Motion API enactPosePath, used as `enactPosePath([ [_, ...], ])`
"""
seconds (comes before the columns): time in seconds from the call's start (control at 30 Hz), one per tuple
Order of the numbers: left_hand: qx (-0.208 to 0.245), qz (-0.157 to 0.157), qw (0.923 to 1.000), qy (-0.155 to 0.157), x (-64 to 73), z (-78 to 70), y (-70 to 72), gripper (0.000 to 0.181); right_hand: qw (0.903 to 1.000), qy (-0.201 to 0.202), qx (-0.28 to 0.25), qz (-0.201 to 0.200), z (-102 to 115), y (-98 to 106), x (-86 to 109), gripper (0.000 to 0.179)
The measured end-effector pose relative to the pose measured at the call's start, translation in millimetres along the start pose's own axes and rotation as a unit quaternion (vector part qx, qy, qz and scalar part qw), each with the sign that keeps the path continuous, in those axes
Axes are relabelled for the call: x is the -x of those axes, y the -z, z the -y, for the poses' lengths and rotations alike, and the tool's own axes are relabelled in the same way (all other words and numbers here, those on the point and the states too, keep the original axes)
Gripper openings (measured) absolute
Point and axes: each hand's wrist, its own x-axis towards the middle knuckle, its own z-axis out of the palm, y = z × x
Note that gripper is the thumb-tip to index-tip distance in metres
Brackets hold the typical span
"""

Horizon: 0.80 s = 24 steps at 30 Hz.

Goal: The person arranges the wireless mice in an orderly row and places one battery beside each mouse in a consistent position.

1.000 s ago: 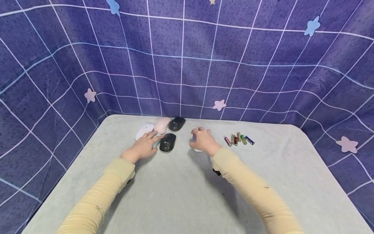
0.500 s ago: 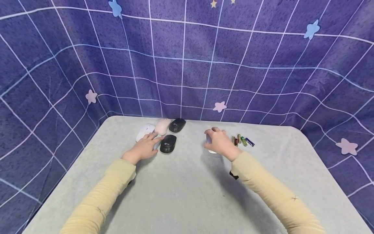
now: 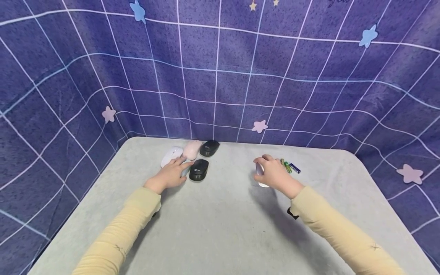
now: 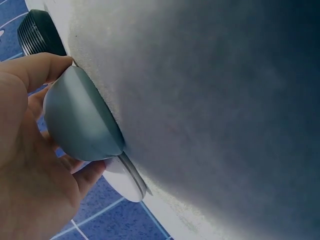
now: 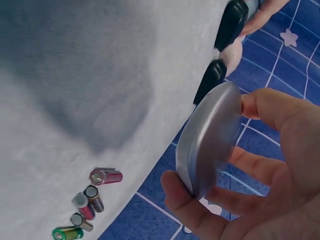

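My left hand point(image 3: 168, 177) grips a blue-grey computer mouse point(image 4: 80, 117) on the table, thumb at one side and fingers at the other. My right hand point(image 3: 276, 173) holds a silver computer mouse point(image 5: 210, 137) by its edges, tilted, close over the table and left of the batteries. In the head view the palm and fingers hide much of both mice. Just right of the left hand sits a black mouse point(image 3: 199, 170). Behind that hand are a white mouse point(image 3: 170, 156), a pink mouse point(image 3: 191, 149) and a second black mouse point(image 3: 209, 148).
Several loose batteries lie at the right, among them a green one point(image 3: 287, 167), a blue one point(image 3: 295, 168) and a red one point(image 5: 107, 176). The right hand covers some of them in the head view. A blue gridded curtain point(image 3: 230, 88) stands behind the grey-white tabletop point(image 3: 213, 221).
My right hand has carried the silver mouse to the right, from the middle of the table toward the batteries, and tilted it more. The left hand stays on its mouse.
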Motion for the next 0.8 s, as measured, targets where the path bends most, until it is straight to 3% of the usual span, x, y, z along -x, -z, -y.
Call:
enactPosePath([
  [0.37,0.002,0.007,0.9999,0.008,-1.2,-0.1,-2.8,0.062,0.9986,0.037,-0.004,-0.038,-8.7,-7.5,29.7,0.045],
  [0.8,0.001,0.007,0.9999,0.013,-1.3,-0.8,-2.0,0.061,0.9996,0.006,-0.016,-0.022,-23.8,-23.9,52.2,0.045],
])
